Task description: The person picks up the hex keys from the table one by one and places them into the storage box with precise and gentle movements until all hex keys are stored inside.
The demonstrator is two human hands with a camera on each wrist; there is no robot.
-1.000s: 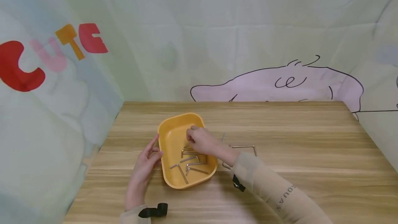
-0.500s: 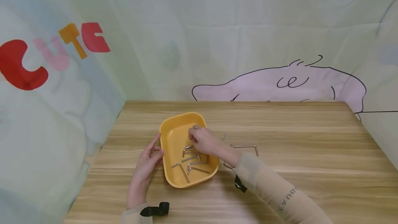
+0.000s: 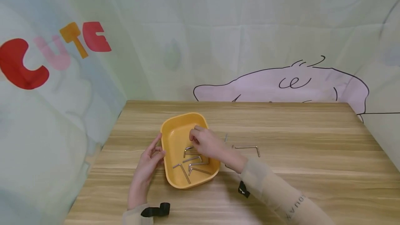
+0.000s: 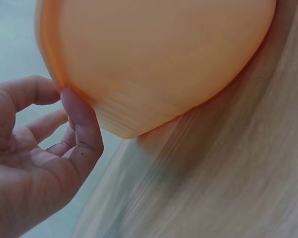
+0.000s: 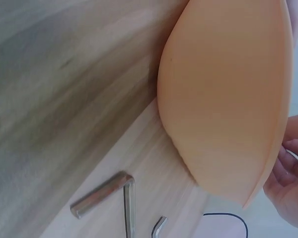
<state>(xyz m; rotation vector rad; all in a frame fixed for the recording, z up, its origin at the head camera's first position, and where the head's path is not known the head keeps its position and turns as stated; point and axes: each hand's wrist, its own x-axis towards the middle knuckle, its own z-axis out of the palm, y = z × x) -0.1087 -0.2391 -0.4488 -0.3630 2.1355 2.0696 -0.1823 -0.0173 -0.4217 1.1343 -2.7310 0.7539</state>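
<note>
We see the left hand (image 3: 146,164) at nine o'clock of the yellow plastic tray (image 3: 184,121), which stands on the wooden tabletop (image 3: 297,131); thumb and index finger touch its outer wall, loose rather than clenched; the right hand (image 3: 207,143) reaches in over the rim from four o'clock, its fingers curled a little above the tray's centre, toward one o'clock; we cannot tell if they pinch anything, because the knuckles cover the tips; several hex keys (image 3: 184,174) lie inside, mostly between three and seven o'clock, and a loose hex key (image 3: 247,147) lies outside at three o'clock

For good handling, in our judgement, the left fingers should press only lightly, since a strong push toward three o'clock could slide the tray; each key is best taken near its bend, between thumb and index finger, and set or raised vertically, so that its short leg does not hook the neighbours; the right wrist should pass above the rim, not lean on it
</note>
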